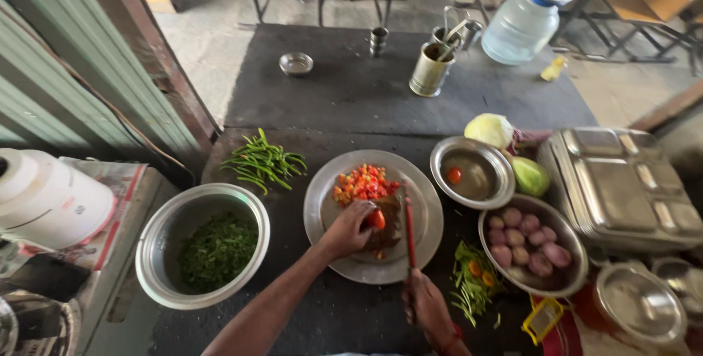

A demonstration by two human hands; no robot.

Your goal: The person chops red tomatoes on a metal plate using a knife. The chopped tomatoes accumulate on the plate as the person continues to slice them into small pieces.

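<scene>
My left hand (347,230) pins a red tomato piece (376,219) on a small dark cutting board (389,233) that lies on a round steel plate (425,202). My right hand (428,305) grips a red-handled knife (410,228) whose blade stands just right of the tomato. A heap of diced tomato (364,182) sits at the plate's far side.
A steel bowl of chopped greens (203,245) stands at left, green chillies (263,161) behind it. Right of the plate are a bowl with one tomato (472,173), a bowl of onions (533,246), cabbage (489,130), stacked steel trays (622,187), and vegetable scraps (472,277).
</scene>
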